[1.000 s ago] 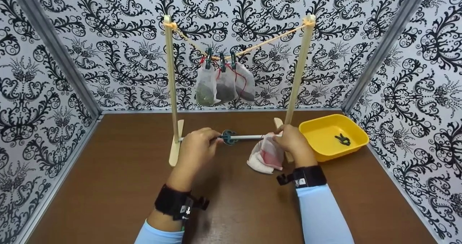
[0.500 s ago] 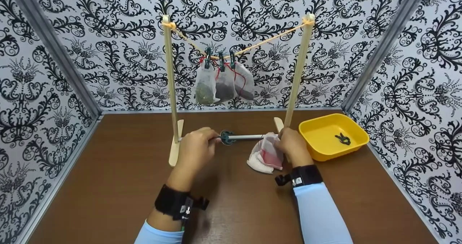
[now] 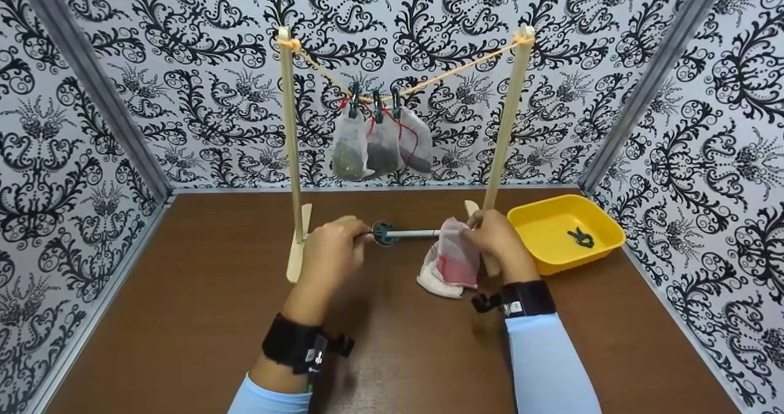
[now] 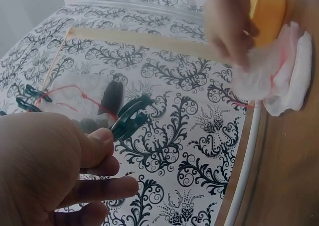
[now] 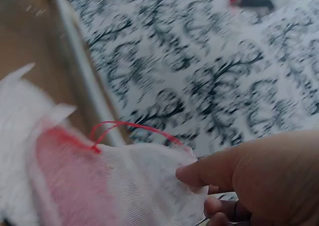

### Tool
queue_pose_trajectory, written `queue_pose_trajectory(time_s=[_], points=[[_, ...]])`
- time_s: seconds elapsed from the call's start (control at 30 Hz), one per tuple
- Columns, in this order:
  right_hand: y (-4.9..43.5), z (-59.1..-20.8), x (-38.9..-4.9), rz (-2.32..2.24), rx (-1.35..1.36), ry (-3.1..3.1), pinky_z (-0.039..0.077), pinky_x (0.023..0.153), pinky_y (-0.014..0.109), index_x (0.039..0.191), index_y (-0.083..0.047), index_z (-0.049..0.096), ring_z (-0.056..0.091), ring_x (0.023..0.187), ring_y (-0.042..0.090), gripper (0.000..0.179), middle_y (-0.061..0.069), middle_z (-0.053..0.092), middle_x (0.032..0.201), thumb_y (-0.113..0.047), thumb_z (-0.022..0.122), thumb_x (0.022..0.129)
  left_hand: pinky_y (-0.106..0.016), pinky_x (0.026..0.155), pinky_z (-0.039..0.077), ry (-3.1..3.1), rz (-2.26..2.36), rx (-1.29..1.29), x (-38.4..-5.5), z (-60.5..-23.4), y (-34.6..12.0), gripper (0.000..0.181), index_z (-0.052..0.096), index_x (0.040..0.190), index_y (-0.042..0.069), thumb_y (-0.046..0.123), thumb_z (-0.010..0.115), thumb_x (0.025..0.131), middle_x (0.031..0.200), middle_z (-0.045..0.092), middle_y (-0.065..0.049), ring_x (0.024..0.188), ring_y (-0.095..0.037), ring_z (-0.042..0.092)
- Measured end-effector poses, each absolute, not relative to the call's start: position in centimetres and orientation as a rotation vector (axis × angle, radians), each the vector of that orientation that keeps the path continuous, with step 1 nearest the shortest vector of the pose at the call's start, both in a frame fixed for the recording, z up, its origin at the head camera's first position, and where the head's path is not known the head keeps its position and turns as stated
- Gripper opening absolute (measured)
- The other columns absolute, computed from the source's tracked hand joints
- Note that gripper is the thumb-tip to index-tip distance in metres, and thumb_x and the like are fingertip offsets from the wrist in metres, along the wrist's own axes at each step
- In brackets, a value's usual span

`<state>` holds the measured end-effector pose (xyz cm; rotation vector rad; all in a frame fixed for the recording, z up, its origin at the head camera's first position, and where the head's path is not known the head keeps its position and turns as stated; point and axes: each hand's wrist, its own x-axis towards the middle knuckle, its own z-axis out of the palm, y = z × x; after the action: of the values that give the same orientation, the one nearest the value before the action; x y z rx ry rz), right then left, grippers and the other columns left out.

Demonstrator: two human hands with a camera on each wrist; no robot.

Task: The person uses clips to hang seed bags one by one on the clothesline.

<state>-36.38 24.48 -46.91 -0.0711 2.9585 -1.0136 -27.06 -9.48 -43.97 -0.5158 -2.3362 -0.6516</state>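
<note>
Between thumb and forefinger my left hand [image 3: 334, 252] pinches a dark green spring clip [image 4: 130, 117]; in the head view it overlaps the white rod. My right hand [image 3: 497, 239] pinches the upper edge of a white mesh drawstring bag [image 5: 149, 181] with pinkish-red contents and a red string. Against that bag lies another white bag [image 3: 438, 282], low near the table. Behind the hands, three mesh bags [image 3: 383, 147] hang side by side from an orange cord [image 3: 462, 66], each under a green clip. Their contents look green and dark grey.
Two wooden posts [image 3: 289, 132] on flat feet hold the cord, and a white rod [image 3: 413, 234] joins them low down. At the right stands a yellow tray [image 3: 533, 252] with a dark clip [image 3: 580, 237] inside. Patterned walls enclose the brown table [image 3: 202, 316].
The right hand has lifted the pink-filled bag's top slightly and spread it toward the left, over the rod. The left hand stays nearly in place with the clip.
</note>
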Motion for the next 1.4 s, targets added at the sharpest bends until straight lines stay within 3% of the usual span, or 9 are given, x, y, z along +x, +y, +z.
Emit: queue_pose_trajectory(time_s=[0.17,0.33,0.53,0.67,0.8,0.97,1.07,1.27,1.4], points=[[23.8,-44.4,-34.8,-1.134,-0.127,3.003,0.063,0.101,0.055,0.105,-0.003,0.076,0.072,0.107,0.038,0.018,0.024,0.078,0.118,-0.021,0.078,0.103,-0.050,0.063,0.063,-2.343,-0.614,-0.495,-26.7,-43.8,-9.4,0.006,0.084,0.093,0.012,0.016,0.089,0.096,0.089,0.079,-0.002,0.075,-0.033,0.081],[22.4,-43.0,-33.7,-1.255,-0.138,3.137,0.062,0.096,0.055,0.104,-0.004,0.078,0.073,0.100,0.037,0.016,0.020,0.082,0.108,-0.019,0.080,0.102,-0.049,0.062,0.063,-2.323,-0.581,-0.477,-26.0,-43.7,-10.2,0.007,0.084,0.093,0.014,0.015,0.091,0.094,0.090,0.080,0.000,0.074,-0.031,0.081],[21.0,-41.0,-34.3,-1.460,-0.052,3.167,0.066,0.088,0.046,0.109,-0.004,0.078,0.073,0.096,0.033,0.017,0.018,0.080,0.106,-0.020,0.080,0.104,-0.048,0.061,0.063,-2.307,-0.582,-0.455,-25.6,-43.6,-11.1,0.006,0.084,0.093,0.012,0.012,0.090,0.093,0.089,0.079,0.000,0.072,-0.029,0.080],[21.0,-37.6,-34.8,-1.505,-0.083,3.198,0.067,0.083,0.040,0.114,-0.002,0.077,0.072,0.095,0.030,0.019,0.019,0.079,0.111,-0.019,0.078,0.106,-0.046,0.061,0.064,-2.287,-0.604,-0.467,-25.9,-43.0,-10.7,0.004,0.083,0.096,0.011,0.013,0.087,0.096,0.090,0.079,0.000,0.073,-0.029,0.080],[19.7,-33.6,-35.4,-1.422,-0.199,3.323,0.061,0.074,0.033,0.112,-0.003,0.078,0.071,0.088,0.027,0.020,0.016,0.082,0.112,-0.022,0.079,0.106,-0.049,0.062,0.063,-2.220,-0.627,-0.434,-26.0,-41.5,-10.7,0.005,0.081,0.097,0.010,0.013,0.085,0.098,0.093,0.080,-0.003,0.074,-0.032,0.078],[17.8,-29.5,-36.0,-1.348,-0.308,3.390,0.053,0.058,0.025,0.113,-0.008,0.079,0.065,0.075,0.020,0.019,0.008,0.083,0.109,-0.026,0.077,0.108,-0.047,0.048,0.053,-2.101,-0.527,-0.407,-26.6,-37.4,-10.5,0.005,0.075,0.095,0.008,0.008,0.080,0.098,0.090,0.077,-0.006,0.056,-0.032,0.065],[17.0,-27.9,-36.2,-1.335,-0.346,3.381,0.054,0.058,0.023,0.114,-0.009,0.078,0.066,0.076,0.016,0.017,0.006,0.082,0.111,-0.026,0.076,0.110,-0.043,0.043,0.049,-2.035,-0.440,-0.411,-27.3,-33.4,-10.0,0.005,0.073,0.095,0.006,0.003,0.075,0.098,0.088,0.075,-0.008,0.052,-0.029,0.060],[15.9,-26.4,-36.5,-1.296,-0.406,3.425,0.059,0.071,0.029,0.113,-0.008,0.077,0.068,0.085,0.018,0.016,0.006,0.081,0.111,-0.024,0.076,0.110,-0.043,0.064,0.065,-2.131,-0.288,-0.376,-29.2,-25.5,-7.5,0.009,0.079,0.108,0.004,0.005,0.070,0.107,0.102,0.079,-0.009,0.080,-0.031,0.074],[15.3,-26.1,-36.5,-1.202,-0.458,3.472,0.061,0.085,0.032,0.114,-0.007,0.078,0.072,0.094,0.022,0.019,0.009,0.082,0.114,-0.024,0.077,0.109,-0.041,0.073,0.069,-2.285,-0.180,-0.363,-31.1,-22.3,-5.8,0.020,0.079,0.113,0.006,0.000,0.061,0.110,0.111,0.080,-0.007,0.097,-0.029,0.077]])
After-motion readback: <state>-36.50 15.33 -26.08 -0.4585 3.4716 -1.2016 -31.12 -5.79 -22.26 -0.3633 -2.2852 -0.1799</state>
